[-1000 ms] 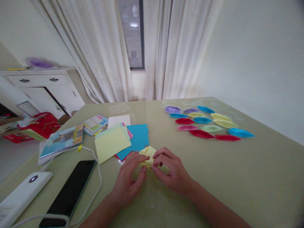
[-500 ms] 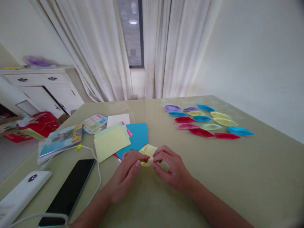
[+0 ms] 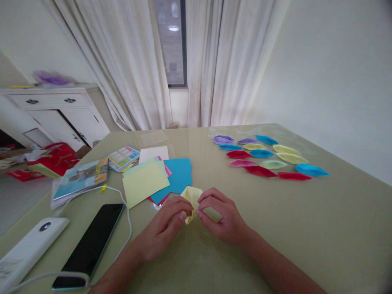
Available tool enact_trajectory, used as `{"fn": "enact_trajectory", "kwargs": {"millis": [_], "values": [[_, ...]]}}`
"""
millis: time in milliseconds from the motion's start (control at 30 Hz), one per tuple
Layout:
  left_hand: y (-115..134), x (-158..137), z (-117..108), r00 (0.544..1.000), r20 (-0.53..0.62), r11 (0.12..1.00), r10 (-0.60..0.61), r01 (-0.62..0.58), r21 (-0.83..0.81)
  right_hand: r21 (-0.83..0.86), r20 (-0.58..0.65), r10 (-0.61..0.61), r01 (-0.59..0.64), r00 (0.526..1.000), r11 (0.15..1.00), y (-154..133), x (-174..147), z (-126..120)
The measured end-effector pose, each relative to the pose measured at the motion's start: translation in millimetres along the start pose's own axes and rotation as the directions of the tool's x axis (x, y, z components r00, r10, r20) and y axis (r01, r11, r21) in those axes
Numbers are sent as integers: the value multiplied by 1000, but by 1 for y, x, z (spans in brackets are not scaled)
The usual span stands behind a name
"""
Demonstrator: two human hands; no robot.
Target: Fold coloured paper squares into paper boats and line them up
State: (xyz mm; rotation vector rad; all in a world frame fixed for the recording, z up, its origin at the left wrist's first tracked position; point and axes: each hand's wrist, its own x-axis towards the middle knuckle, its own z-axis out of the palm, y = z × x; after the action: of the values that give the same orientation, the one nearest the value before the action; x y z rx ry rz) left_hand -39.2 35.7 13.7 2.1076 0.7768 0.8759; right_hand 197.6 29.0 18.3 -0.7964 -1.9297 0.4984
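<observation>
A small piece of folded yellow paper [image 3: 192, 196] is held between my two hands just above the table. My left hand [image 3: 167, 222] pinches its left side, thumb and fingers together at the edge. On the other side, my right hand [image 3: 222, 216] grips the right edge between thumb and index finger. The paper stands partly opened, with creased flaps; its lower folds are partly hidden by my fingertips. Behind my left hand lie a stack of yellow paper sheets [image 3: 145, 183] and blue sheets [image 3: 180, 175].
Several folded paper boats [image 3: 260, 171] in different colours lie in rows at the right back. At the left are a black phone [image 3: 92, 241], a white power bank [image 3: 33, 245] with a white cable [image 3: 130, 222], a booklet [image 3: 81, 179] and a sticker sheet [image 3: 124, 158].
The yellow paper has tilted and opened a little, its lower tip now showing further down between my fingers. Both hands keep their hold in nearly the same place.
</observation>
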Motion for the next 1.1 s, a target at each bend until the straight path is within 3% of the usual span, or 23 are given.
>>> {"fn": "enact_trajectory", "kwargs": {"millis": [1100], "values": [[1, -1, 6, 988, 149, 991, -42, 22, 135, -29, 46, -67, 68, 997, 997, 9, -3, -5]]}}
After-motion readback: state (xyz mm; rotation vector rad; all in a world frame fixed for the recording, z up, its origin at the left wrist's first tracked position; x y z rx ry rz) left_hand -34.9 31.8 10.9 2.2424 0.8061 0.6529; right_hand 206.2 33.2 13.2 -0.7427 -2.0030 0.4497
